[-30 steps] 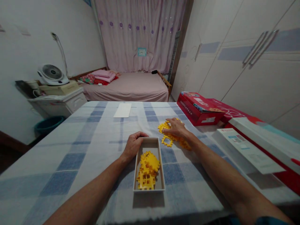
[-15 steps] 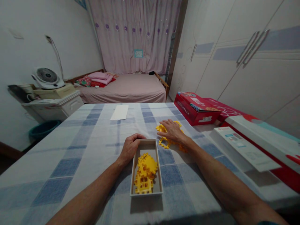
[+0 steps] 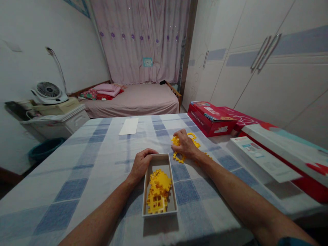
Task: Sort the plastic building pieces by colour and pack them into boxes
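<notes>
The room was dim, with soft light from above. The white tray (image 3: 159,186) threw a dark shadow toward the camera on the checked tablecloth (image 3: 84,171). Edges were stretched and bent. Far things looked slightly soft, without glare.

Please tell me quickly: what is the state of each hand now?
Left hand: curled on the far corner of the white tray, gripping its rim.
Right hand: fingers closing on loose yellow puzzle pieces on the tablecloth.
</notes>
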Motion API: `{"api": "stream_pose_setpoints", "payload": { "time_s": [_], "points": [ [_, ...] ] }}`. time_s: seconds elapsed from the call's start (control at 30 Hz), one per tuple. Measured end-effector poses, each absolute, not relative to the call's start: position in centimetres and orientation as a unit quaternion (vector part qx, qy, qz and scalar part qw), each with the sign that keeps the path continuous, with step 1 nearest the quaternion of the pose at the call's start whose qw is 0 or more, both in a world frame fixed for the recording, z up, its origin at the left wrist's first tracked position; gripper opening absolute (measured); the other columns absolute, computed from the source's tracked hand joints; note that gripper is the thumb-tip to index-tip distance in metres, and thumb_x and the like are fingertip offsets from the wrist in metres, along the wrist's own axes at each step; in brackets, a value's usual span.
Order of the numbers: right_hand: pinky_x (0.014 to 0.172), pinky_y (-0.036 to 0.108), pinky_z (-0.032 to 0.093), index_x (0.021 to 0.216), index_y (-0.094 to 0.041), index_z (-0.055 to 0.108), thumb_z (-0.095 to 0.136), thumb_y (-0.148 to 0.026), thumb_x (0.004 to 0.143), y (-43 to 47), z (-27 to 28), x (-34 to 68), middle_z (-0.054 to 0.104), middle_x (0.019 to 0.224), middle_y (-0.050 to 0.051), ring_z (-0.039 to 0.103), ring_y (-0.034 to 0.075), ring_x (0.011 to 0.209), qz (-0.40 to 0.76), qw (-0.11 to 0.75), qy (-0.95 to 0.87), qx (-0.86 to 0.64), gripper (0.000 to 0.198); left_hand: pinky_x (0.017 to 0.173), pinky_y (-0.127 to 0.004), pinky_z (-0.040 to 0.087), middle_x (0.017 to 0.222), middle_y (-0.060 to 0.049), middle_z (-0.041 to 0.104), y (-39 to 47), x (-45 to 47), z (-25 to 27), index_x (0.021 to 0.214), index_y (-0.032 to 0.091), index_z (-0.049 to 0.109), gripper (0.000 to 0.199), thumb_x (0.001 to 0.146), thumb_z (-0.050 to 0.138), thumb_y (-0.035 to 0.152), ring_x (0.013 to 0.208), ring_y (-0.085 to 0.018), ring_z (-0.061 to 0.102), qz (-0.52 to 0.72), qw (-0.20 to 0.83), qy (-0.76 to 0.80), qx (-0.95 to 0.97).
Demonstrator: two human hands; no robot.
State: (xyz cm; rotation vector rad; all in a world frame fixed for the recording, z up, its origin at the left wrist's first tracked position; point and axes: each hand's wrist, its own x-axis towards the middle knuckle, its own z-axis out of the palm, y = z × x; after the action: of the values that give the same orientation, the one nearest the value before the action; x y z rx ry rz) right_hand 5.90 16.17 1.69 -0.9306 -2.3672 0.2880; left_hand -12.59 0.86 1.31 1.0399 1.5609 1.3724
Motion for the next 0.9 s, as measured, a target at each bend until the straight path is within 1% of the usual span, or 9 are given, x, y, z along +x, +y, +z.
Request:
{"api": "stream_pose_setpoints", "payload": {
  "time_s": [0.07, 0.13, 0.2, 0.27, 0.37, 0.53, 0.67, 0.8, 0.9],
  "points": [
    [0.085, 0.031, 0.045, 0.103, -0.019, 0.052, 0.062, -0.027, 0.072, 16.5, 2.7, 6.2, 0.047, 0.104, 0.006, 0.052, 0.019, 0.095, 0.106, 0.335, -0.869, -0.348, 0.034, 0.056, -0.026, 0.041, 0.063, -0.001, 0.063, 0.9, -12.6, 1.4, 0.075, 0.016, 0.066, 0.023, 0.061, 0.052, 0.026, 0.057, -0.015, 0.055, 0.539, 0.395, 0.619, 0.413],
    [0.084, 0.032, 0.045, 0.102, -0.018, 0.051, 0.062, -0.027, 0.072, 16.4, 3.8, 6.7, 0.049, 0.102, 0.007, 0.051, 0.02, 0.094, 0.106, 0.353, -0.864, -0.344, 0.033, 0.055, -0.026, 0.041, 0.063, -0.001, 0.063, 0.8, -12.5, 1.4, 0.076, 0.016, 0.066, 0.023, 0.061, 0.052, 0.026, 0.057, -0.015, 0.055, 0.536, 0.395, 0.621, 0.414],
    [0.081, 0.031, 0.045, 0.102, -0.017, 0.051, 0.061, -0.026, 0.072, 15.7, 4.5, 7.2, 0.052, 0.101, 0.006, 0.052, 0.019, 0.089, 0.115, 0.318, -0.879, -0.335, 0.033, 0.055, -0.026, 0.041, 0.063, -0.001, 0.063, 0.8, -12.5, 1.4, 0.076, 0.016, 0.066, 0.024, 0.061, 0.052, 0.026, 0.056, -0.015, 0.054, 0.536, 0.396, 0.62, 0.414],
    [0.08, 0.03, 0.044, 0.105, -0.017, 0.051, 0.06, -0.025, 0.073, 14.2, 4.5, 7.6, 0.055, 0.1, 0.006, 0.052, 0.018, 0.087, 0.124, 0.252, -0.905, -0.318, 0.034, 0.054, -0.025, 0.041, 0.062, 0.0, 0.062, 0.8, -12.5, 1.5, 0.076, 0.016, 0.066, 0.023, 0.06, 0.051, 0.026, 0.055, -0.015, 0.054, 0.539, 0.394, 0.619, 0.414],
    [0.081, 0.03, 0.043, 0.107, -0.016, 0.052, 0.058, -0.027, 0.076, 11.7, 3.6, 7.6, 0.058, 0.104, 0.008, 0.053, 0.019, 0.092, 0.103, 0.178, -0.933, -0.295, 0.033, 0.054, -0.025, 0.04, 0.061, 0.0, 0.062, 0.7, -12.4, 1.5, 0.075, 0.016, 0.066, 0.023, 0.06, 0.051, 0.025, 0.054, -0.014, 0.052, 0.541, 0.391, 0.619, 0.414],
    [0.085, 0.032, 0.042, 0.106, -0.015, 0.055, 0.053, -0.028, 0.081, 9.6, 2.2, 7.2, 0.058, 0.1, 0.01, 0.053, 0.021, 0.093, 0.033, 0.15, -0.944, -0.292, 0.028, 0.054, -0.025, 0.041, 0.062, 0.0, 0.062, 0.7, -12.4, 1.6, 0.075, 0.015, 0.066, 0.023, 0.06, 0.052, 0.025, 0.056, -0.014, 0.053, 0.542, 0.391, 0.619, 0.413],
    [0.085, 0.033, 0.043, 0.11, -0.015, 0.055, 0.055, -0.023, 0.076, 10.3, 1.9, 7.4, 0.057, 0.103, 0.01, 0.053, 0.022, 0.096, 0.06, 0.171, -0.942, -0.282, 0.035, 0.054, -0.025, 0.041, 0.062, 0.0, 0.063, 0.8, -12.5, 1.5, 0.076, 0.016, 0.066, 0.022, 0.061, 0.052, 0.025, 0.056, -0.014, 0.053, 0.54, 0.389, 0.619, 0.417],
    [0.091, 0.035, 0.043, 0.113, -0.016, 0.052, 0.056, -0.019, 0.075, 10.8, 3.2, 8.2, 0.057, 0.108, 0.009, 0.053, 0.021, 0.101, 0.155, 0.251, -0.911, -0.286, 0.038, 0.055, -0.024, 0.041, 0.062, 0.0, 0.062, 0.9, -12.6, 1.3, 0.075, 0.016, 0.066, 0.022, 0.061, 0.051, 0.025, 0.056, -0.014, 0.053, 0.54, 0.387, 0.617, 0.422],
    [0.089, 0.035, 0.044, 0.111, -0.018, 0.052, 0.056, -0.018, 0.076, 9.6, 5.3, 8.2, 0.057, 0.107, 0.007, 0.054, 0.019, 0.098, 0.219, 0.289, -0.894, -0.265, 0.035, 0.056, -0.025, 0.041, 0.063, 0.0, 0.063, 0.8, -12.5, 1.3, 0.075, 0.016, 0.066, 0.022, 0.061, 0.052, 0.025, 0.057, -0.014, 0.054, 0.54, 0.392, 0.615, 0.421]
  ]
}}
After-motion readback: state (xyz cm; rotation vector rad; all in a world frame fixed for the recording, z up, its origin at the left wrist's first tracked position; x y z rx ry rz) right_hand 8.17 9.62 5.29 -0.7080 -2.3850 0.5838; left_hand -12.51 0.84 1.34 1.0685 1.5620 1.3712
